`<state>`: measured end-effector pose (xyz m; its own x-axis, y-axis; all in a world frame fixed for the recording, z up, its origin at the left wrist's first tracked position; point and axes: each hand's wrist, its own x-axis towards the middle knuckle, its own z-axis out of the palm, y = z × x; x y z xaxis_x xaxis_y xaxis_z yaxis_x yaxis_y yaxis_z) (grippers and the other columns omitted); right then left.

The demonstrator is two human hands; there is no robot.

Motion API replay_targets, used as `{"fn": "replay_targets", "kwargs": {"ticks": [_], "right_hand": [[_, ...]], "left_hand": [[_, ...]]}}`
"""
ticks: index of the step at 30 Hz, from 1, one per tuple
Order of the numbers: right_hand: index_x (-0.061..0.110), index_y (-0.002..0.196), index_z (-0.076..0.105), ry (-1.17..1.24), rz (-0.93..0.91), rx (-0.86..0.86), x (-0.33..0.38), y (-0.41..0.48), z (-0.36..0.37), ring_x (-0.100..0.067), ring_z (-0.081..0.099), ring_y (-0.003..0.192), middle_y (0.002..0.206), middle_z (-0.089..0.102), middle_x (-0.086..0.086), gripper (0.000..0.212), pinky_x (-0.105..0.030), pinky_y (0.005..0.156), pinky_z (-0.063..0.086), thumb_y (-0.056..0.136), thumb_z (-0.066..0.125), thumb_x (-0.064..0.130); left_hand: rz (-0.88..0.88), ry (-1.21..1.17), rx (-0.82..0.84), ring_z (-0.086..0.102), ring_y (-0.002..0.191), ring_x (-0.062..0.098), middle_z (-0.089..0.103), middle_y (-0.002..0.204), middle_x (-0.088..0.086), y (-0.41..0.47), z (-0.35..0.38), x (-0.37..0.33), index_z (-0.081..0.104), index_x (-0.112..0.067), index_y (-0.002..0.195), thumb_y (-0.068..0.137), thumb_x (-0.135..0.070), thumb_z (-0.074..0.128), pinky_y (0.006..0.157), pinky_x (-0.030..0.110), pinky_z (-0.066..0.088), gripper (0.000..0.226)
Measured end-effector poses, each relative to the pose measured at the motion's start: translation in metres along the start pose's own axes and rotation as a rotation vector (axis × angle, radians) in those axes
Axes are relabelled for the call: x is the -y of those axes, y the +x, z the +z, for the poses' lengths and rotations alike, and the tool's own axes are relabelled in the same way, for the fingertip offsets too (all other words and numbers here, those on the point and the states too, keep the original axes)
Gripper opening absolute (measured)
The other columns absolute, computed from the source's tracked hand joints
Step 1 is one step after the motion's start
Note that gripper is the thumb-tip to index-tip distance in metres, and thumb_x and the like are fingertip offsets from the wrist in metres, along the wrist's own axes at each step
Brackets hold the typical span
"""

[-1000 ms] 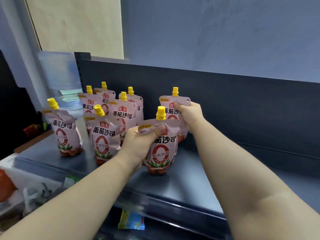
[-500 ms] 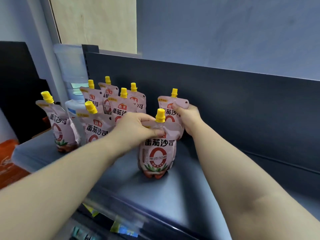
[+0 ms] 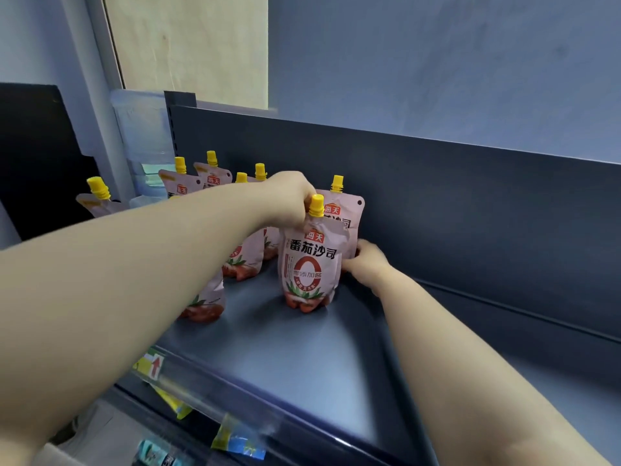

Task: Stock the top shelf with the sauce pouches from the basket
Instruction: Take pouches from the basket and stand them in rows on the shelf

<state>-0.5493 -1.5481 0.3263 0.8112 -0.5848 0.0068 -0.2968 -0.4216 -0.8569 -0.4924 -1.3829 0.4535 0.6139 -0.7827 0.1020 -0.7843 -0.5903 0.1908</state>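
A pink stand-up sauce pouch with a yellow screw cap, the front pouch [image 3: 311, 264], stands upright on the top shelf [image 3: 285, 364], about midway between the shelf's near edge and its far back panel [image 3: 453, 213]. The left hand [image 3: 292, 200] reaches in from the left and grasps this pouch at its top, fingers curled beside the cap.

Just behind it, against the back panel, stands a rear pouch [image 3: 341, 210], also upright. The right hand [image 3: 364, 264] comes in from the right and rests low at that pouch's right side. Its fingertips are hidden behind the front pouch, so I cannot tell whether it grasps the rear pouch or only touches it.

To the left, the other pouches [image 3: 242, 260] stand in a loose cluster of rows, partly hidden by the left forearm, with one more pouch [image 3: 97, 200] apart at the far left.

The basket is not in view, so how many pouches remain to stock cannot be seen. Judging by the shelf, the task looks partly done: roughly eight pouches stand in the left part, and the shelf has room for more to the right. The step in hand appears to be setting these last two straight.

A clear label strip [image 3: 201, 395] runs along the shelf's near edge.
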Motion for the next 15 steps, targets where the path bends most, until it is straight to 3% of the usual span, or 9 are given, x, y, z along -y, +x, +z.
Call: {"fn": "replay_targets", "kwargs": {"ticks": [2,7,15], "right_hand": [[0.012,0.110,0.061,-0.050,-0.001,-0.023,-0.004,-0.002,0.002,-0.022,0.062,0.095,0.105,0.068,-0.004,0.039,-0.030,0.077,0.049,0.075,0.073,0.025],[0.011,0.113,0.057,-0.064,-0.011,-0.087,-0.005,-0.004,0.009,-0.025,0.060,0.098,0.107,0.066,-0.006,0.040,-0.026,0.073,0.042,0.078,0.070,0.024],[0.008,0.112,0.055,-0.059,-0.001,-0.136,0.001,0.003,0.017,-0.024,0.054,0.090,0.111,0.063,-0.012,0.032,-0.026,0.072,0.038,0.085,0.059,0.024]], "left_hand": [[-0.001,-0.023,-0.006,0.054,0.073,0.019,0.059,0.084,0.005,0.007,0.001,0.001,0.063,-0.010,0.091,0.085,-0.005,0.063,0.058,0.025,0.042,0.008],[-0.018,-0.066,-0.006,0.057,0.089,0.024,0.060,0.096,0.010,0.021,0.005,0.009,0.060,-0.011,0.095,0.088,0.002,0.053,0.071,0.030,0.044,0.017],[0.012,-0.087,0.021,0.058,0.088,0.024,0.062,0.094,0.008,0.022,0.001,0.013,0.063,-0.013,0.091,0.086,0.001,0.057,0.072,0.032,0.048,0.016]]}}
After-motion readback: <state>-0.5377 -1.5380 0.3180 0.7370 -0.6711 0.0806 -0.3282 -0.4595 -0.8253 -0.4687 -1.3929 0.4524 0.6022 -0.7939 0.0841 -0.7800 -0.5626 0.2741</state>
